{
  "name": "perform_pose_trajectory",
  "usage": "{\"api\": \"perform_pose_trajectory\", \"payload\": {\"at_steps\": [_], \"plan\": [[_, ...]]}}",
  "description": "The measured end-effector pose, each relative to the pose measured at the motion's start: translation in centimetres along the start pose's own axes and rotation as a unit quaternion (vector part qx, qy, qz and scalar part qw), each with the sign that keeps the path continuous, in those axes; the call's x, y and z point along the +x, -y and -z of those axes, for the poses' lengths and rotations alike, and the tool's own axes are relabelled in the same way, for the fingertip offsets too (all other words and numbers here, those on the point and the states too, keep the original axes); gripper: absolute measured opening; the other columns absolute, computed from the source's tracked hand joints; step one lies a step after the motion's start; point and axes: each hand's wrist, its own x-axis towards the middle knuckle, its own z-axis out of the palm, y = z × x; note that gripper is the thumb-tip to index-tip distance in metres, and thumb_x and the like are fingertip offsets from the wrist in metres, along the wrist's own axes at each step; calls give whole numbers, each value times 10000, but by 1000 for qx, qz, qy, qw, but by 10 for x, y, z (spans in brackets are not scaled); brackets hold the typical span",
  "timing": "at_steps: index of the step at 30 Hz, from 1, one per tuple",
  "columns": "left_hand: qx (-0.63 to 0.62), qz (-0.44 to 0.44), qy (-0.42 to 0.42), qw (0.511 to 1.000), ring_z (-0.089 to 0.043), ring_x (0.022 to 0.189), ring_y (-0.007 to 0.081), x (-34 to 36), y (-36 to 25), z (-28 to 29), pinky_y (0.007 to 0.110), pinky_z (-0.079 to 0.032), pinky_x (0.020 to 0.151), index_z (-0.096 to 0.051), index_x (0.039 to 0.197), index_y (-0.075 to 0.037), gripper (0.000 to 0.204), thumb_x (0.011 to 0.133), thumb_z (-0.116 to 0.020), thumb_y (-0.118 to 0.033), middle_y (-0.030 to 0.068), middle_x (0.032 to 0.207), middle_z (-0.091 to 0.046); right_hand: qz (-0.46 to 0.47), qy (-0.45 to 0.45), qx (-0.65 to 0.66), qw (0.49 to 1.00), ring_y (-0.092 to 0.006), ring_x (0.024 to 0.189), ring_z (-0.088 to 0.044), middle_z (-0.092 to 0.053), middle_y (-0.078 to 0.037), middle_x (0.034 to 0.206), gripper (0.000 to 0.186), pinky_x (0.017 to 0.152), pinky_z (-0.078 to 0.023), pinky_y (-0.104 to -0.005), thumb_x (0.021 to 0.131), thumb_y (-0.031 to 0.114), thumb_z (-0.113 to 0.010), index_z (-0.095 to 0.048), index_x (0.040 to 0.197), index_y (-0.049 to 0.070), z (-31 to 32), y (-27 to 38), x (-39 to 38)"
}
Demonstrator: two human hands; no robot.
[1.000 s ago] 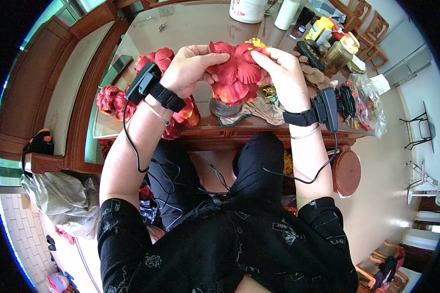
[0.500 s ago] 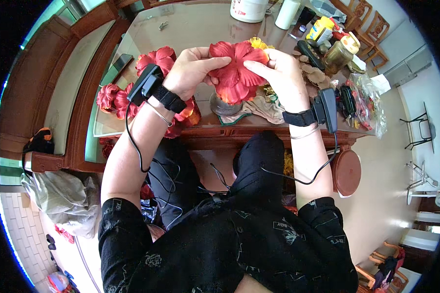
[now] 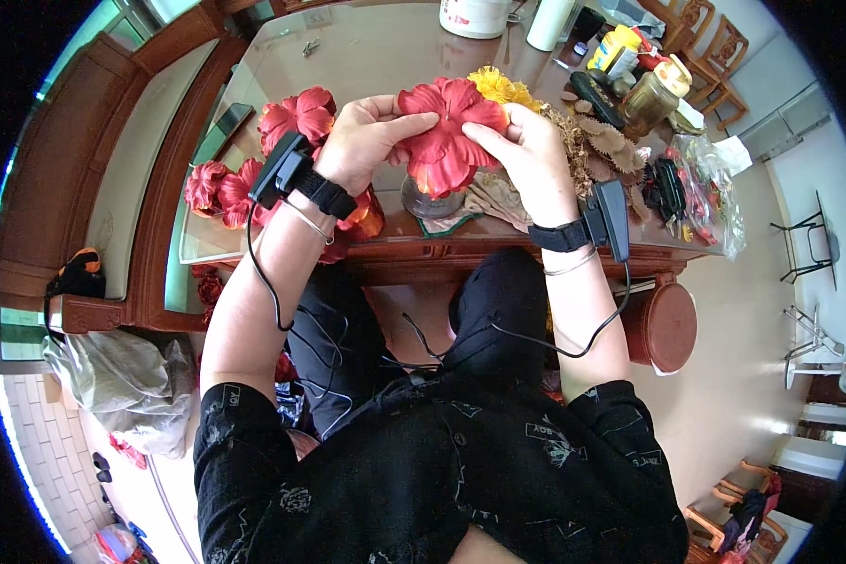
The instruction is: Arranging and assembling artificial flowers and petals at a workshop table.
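Note:
Between my two hands a red artificial flower [image 3: 449,150] with orange-tinged petal edges is held up over the table's near side. My left hand [image 3: 371,133] pinches its left petals, thumb on top and fingers curled beneath. On the opposite side my right hand [image 3: 526,150] grips the petals the same way, its thumb near the flower's middle. Below the flower stands a round clear glass jar [image 3: 429,199], partly hidden by the petals. More red artificial flowers [image 3: 296,117] lie to the left, some behind my left wrist. Yellow flowers [image 3: 501,86] show just beyond my right hand.
Brown dried-looking flower pieces [image 3: 611,146], a capped brown jar [image 3: 650,99] and a plastic bag [image 3: 710,193] crowd the table's right. A cloth [image 3: 498,202] lies by the glass jar. A phone [image 3: 233,119] is at the left; a white tub [image 3: 475,17] stands at the back.
Both hands and the flower have shifted slightly left, the right hand most. More of the yellow flowers and brown pieces now shows. Both hands keep their hold.

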Motion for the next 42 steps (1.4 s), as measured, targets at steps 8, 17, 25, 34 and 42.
{"api": "perform_pose_trajectory", "payload": {"at_steps": [8, 17, 25, 34, 42], "plan": [[-120, 55, -7, 991, -565, 546, 64, -13, -1, 5, 184, -458, 515, -659, 983, -48, 228, 882, -685, -250, -9, 756, -640, -84, 11, 30, 996, -63, 589, -595, -676, -45, 749, 199, 543, -480, -200, 850, 149, -701, -631, 969, 6, 6, 32, -12], [-106, 33, 24, 994, -579, 575, 60, -12, 12, 15, 182, -465, 541, -644, 976, -30, 200, 836, -730, -144, 7, 774, -651, -71, 28, 20, 997, -55, 554, -571, -654, -32, 697, 175, 511, -457, -191, 837, 115, -706, -624, 945, 4, 1, 32, -14], [-78, 18, -8, 997, -569, 562, 53, -13, 8, 3, 180, -439, 515, -639, 961, -24, 183, 817, -735, -83, 7, 750, -661, -54, 7, 8, 999, -56, 534, -569, -653, -33, 688, 193, 492, -459, -192, 832, 118, -715, -627, 949, -9, 6, 19, -18], [-24, -51, -44, 997, -571, 614, 78, -42, -1, -4, 192, -418, 548, -522, 1122, 43, 319, 875, -669, -94, 30, 808, -623, -15, -129, -98, 987, -80, 579, -573, -639, -33, 709, 164, 559, -463, -230, 855, 106, -685, -619, 967, 6, 35, -7, -65], [-43, -76, -87, 992, -540, 615, 56, -73, 7, -15, 174, -410, 546, -531, 1151, 31, 293, 898, -630, -76, 27, 827, -623, 16, -243, -398, 885, -250, 781, -660, -668, -132, 863, 171, 705, -512, -342, 810, 118, -696, -626, 939, 29, 145, -44, -75]]}}
